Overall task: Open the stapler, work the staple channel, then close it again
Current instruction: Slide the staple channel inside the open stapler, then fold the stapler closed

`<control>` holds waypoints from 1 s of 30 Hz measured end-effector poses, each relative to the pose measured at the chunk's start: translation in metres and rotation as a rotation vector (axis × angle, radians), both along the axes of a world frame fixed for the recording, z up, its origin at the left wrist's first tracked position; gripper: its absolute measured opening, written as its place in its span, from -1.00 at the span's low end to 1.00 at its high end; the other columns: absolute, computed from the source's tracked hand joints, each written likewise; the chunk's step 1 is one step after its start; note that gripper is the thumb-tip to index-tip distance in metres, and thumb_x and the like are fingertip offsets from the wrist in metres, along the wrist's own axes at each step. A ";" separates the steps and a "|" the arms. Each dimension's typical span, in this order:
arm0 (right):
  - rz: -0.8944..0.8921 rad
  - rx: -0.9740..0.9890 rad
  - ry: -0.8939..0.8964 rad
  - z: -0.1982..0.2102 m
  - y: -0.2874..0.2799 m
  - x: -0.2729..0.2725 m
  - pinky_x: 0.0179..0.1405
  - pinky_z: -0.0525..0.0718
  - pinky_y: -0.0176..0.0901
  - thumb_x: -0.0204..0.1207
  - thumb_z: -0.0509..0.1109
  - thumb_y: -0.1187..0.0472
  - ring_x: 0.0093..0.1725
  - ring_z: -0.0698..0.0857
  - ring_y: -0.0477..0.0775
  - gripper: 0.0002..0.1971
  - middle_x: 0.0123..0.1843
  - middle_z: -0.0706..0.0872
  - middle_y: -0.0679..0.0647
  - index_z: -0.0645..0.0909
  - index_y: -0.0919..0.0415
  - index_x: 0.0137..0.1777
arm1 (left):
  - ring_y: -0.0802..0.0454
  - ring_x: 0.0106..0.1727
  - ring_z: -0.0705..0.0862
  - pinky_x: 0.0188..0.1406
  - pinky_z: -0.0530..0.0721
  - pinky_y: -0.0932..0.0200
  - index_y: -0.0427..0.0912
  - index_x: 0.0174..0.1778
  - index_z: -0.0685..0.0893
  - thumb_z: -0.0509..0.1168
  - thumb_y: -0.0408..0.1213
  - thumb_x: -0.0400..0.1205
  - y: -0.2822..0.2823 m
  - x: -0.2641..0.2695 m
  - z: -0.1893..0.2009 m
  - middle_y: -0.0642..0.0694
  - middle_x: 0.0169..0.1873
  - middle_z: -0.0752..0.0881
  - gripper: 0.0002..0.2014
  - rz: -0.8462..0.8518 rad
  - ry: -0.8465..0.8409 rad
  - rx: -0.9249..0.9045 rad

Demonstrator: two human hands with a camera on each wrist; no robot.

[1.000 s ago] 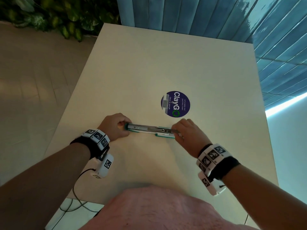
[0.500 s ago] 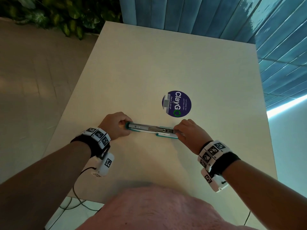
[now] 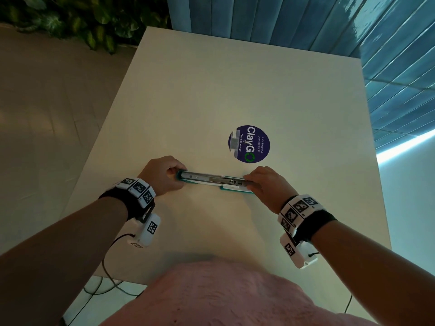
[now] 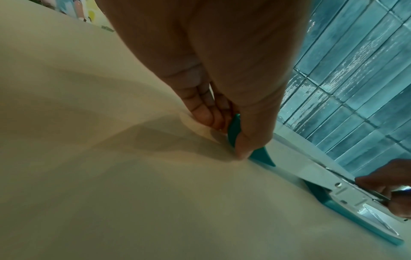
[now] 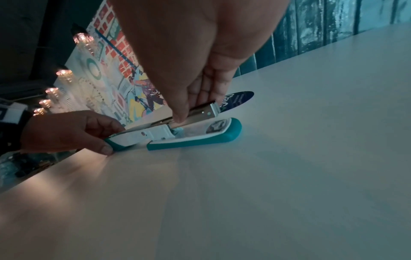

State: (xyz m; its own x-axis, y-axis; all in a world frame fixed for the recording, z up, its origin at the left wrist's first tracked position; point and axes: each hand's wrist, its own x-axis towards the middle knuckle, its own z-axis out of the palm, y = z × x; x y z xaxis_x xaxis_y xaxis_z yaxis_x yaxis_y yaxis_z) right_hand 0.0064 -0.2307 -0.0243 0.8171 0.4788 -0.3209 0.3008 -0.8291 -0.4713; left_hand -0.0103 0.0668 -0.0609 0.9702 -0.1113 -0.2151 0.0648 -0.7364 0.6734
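Observation:
A teal and white stapler (image 3: 207, 178) lies swung open along the table, its cover to the left and its teal base (image 5: 200, 140) to the right. My left hand (image 3: 175, 176) grips the cover's far left end (image 4: 233, 130), thumb down beside it on the table. My right hand (image 3: 249, 182) pinches the metal staple channel (image 5: 200, 110), which is raised a little above the base. In the right wrist view the thumb presses the channel's near side and the fingers (image 5: 209, 88) lie behind it. The channel's inside is hidden.
A round purple sticker (image 3: 249, 144) is stuck to the white table (image 3: 211, 90) just beyond the stapler. Blue tiled walls run along the far and right edges. Leafy plants (image 3: 82, 22) stand off the far left corner. Cables hang below the near edge.

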 end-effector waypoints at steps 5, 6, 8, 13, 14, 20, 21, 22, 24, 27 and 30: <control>-0.137 0.054 0.009 -0.005 -0.014 -0.006 0.23 0.50 -0.05 0.46 0.39 0.17 0.20 0.53 0.11 -0.58 0.19 0.60 0.11 0.47 0.13 0.32 | -0.02 -0.10 0.67 -0.15 0.52 0.42 -0.06 -0.03 0.73 0.55 -0.34 0.29 0.001 0.001 0.001 -0.08 -0.14 0.75 -0.66 -0.014 0.010 0.021; -0.156 0.047 0.016 -0.007 -0.018 -0.007 0.24 0.51 -0.05 0.44 0.42 0.17 0.19 0.53 0.10 -0.55 0.19 0.59 0.11 0.45 0.13 0.32 | -0.02 -0.10 0.67 -0.15 0.52 0.42 -0.06 -0.03 0.74 0.55 -0.34 0.29 0.001 0.001 0.001 -0.08 -0.13 0.75 -0.66 -0.017 0.010 0.023; -0.175 0.040 0.030 -0.012 -0.026 -0.011 0.25 0.56 0.00 0.40 0.46 0.20 0.16 0.54 0.12 -0.54 0.17 0.59 0.13 0.46 0.15 0.30 | 0.05 -0.12 0.67 -0.16 0.50 0.45 -0.05 -0.02 0.74 0.56 -0.32 0.29 0.002 0.001 0.001 -0.08 -0.12 0.76 -0.65 -0.021 0.013 0.027; -0.203 0.101 0.022 -0.021 -0.030 -0.013 0.21 0.59 0.03 0.39 0.46 0.28 0.10 0.57 0.16 -0.63 0.11 0.60 0.17 0.54 0.17 0.21 | 0.21 -0.12 0.66 -0.10 0.56 0.42 0.00 -0.02 0.73 0.57 -0.29 0.29 0.004 0.000 0.006 -0.06 -0.09 0.77 -0.65 -0.013 0.043 0.019; -0.207 0.112 0.025 -0.022 -0.030 -0.012 0.21 0.58 0.03 0.39 0.46 0.29 0.10 0.57 0.16 -0.63 0.11 0.60 0.18 0.54 0.17 0.20 | 0.20 -0.11 0.67 -0.09 0.58 0.42 0.03 -0.02 0.72 0.58 -0.29 0.29 0.005 -0.001 0.009 -0.05 -0.09 0.77 -0.64 -0.017 0.043 0.014; -0.192 0.110 0.031 -0.026 -0.031 -0.010 0.22 0.55 0.01 0.41 0.43 0.29 0.10 0.53 0.13 -0.66 0.11 0.56 0.17 0.52 0.19 0.19 | 0.14 -0.11 0.67 -0.06 0.63 0.36 -0.01 -0.01 0.71 0.54 -0.23 0.33 -0.013 -0.002 0.057 -0.01 -0.15 0.74 -0.68 -0.109 -0.174 -0.088; -0.187 0.107 0.031 -0.026 -0.030 -0.010 0.22 0.55 0.01 0.42 0.43 0.29 0.11 0.53 0.14 -0.66 0.11 0.56 0.18 0.51 0.19 0.19 | 0.16 -0.11 0.66 -0.07 0.60 0.40 -0.04 0.01 0.71 0.53 -0.23 0.34 -0.022 0.000 0.064 0.00 -0.15 0.73 -0.68 -0.151 -0.203 -0.101; -0.183 0.103 0.032 -0.026 -0.030 -0.010 0.23 0.54 0.01 0.42 0.42 0.29 0.12 0.52 0.14 -0.66 0.12 0.55 0.18 0.51 0.20 0.19 | 0.16 -0.11 0.65 -0.07 0.58 0.41 -0.07 0.02 0.70 0.52 -0.26 0.35 -0.032 0.002 0.069 -0.01 -0.14 0.73 -0.68 -0.188 -0.226 -0.116; -0.181 0.102 0.035 -0.027 -0.030 -0.009 0.24 0.51 0.01 0.42 0.42 0.30 0.14 0.51 0.16 -0.67 0.13 0.55 0.20 0.51 0.20 0.18 | 0.14 -0.12 0.64 -0.07 0.58 0.34 -0.11 0.03 0.69 0.51 -0.30 0.37 -0.053 0.007 0.073 -0.05 -0.14 0.72 -0.68 -0.233 -0.253 -0.156; -0.193 0.099 0.042 -0.028 -0.029 -0.009 0.25 0.51 0.02 0.42 0.43 0.30 0.15 0.50 0.16 -0.67 0.14 0.54 0.19 0.51 0.20 0.17 | 0.05 -0.11 0.64 -0.05 0.60 0.23 -0.13 0.06 0.69 0.50 -0.27 0.38 -0.088 0.015 0.066 -0.10 -0.12 0.73 -0.66 -0.303 -0.281 -0.182; -0.200 0.074 0.051 -0.026 -0.028 -0.009 0.24 0.50 0.02 0.43 0.42 0.27 0.17 0.49 0.17 -0.67 0.16 0.53 0.20 0.50 0.22 0.18 | 0.07 0.00 0.61 0.06 0.55 0.20 -0.14 0.13 0.67 0.47 -0.20 0.41 -0.120 0.020 0.052 -0.10 -0.03 0.72 -0.64 -0.426 -0.275 -0.119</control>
